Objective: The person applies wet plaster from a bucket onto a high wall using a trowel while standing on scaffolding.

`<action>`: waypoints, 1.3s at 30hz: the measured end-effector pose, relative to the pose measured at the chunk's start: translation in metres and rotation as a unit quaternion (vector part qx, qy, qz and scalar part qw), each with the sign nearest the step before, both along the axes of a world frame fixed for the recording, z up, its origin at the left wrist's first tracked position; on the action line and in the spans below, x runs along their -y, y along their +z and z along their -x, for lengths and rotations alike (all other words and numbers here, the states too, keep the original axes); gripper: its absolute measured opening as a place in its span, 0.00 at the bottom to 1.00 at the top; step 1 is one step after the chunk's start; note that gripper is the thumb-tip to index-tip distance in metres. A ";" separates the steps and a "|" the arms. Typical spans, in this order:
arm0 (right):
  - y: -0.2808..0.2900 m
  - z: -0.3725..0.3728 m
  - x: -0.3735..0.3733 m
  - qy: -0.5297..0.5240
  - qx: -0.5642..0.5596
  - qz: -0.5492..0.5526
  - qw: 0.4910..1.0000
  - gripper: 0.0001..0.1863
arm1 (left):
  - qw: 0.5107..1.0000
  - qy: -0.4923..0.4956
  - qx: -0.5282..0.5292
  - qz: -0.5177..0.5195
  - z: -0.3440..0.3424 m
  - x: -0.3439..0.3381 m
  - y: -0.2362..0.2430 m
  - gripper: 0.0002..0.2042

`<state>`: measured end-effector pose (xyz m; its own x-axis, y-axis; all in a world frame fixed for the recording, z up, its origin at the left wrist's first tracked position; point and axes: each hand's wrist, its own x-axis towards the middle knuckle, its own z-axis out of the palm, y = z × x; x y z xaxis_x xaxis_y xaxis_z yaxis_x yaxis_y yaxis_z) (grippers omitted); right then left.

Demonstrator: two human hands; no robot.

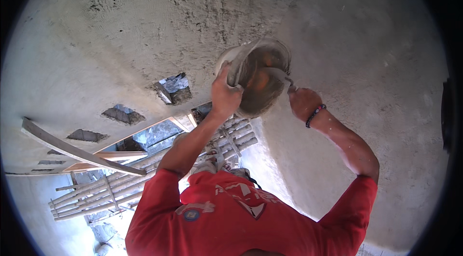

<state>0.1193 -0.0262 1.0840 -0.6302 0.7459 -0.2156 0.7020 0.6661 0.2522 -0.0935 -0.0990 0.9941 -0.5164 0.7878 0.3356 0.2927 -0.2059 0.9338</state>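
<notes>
My left hand [225,93] grips the rim of a round, plaster-stained pan [258,99], which is tilted so that its dark, wet-looking inside shows. My right hand [303,104], with a beaded bracelet at the wrist, is closed round the handle of a trowel [277,74], whose curved blade reaches into the pan. Behind the pan is a grey plastered wall [183,20], rough in its middle and smoother toward the right.
Several small openings [123,114] pierce the wall at the left. A long plank [82,147] slants below them. A bamboo pole platform [111,191] is underfoot at lower left, beside a framed opening [149,138]. A smooth plastered surface [395,87] extends on the right.
</notes>
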 end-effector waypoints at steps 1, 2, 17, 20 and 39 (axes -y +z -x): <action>-0.011 0.001 0.002 0.007 -0.008 0.031 0.999 0.11 | 1.000 0.004 -0.003 -0.017 -0.004 0.000 -0.007 0.29; -0.015 0.005 0.004 0.016 -0.016 0.063 0.998 0.11 | 0.999 0.010 -0.007 -0.034 -0.007 0.001 -0.012 0.30; -0.025 0.017 -0.009 0.134 -0.111 0.025 0.984 0.19 | 0.989 -0.103 0.101 -0.036 0.026 0.012 -0.009 0.27; -0.042 0.005 -0.004 0.156 -0.022 0.007 0.988 0.19 | 0.991 -0.117 0.058 -0.029 0.028 0.012 0.000 0.28; 0.003 -0.008 0.003 0.109 -0.034 0.039 0.993 0.13 | 0.995 -0.100 0.022 -0.006 -0.004 0.014 -0.015 0.35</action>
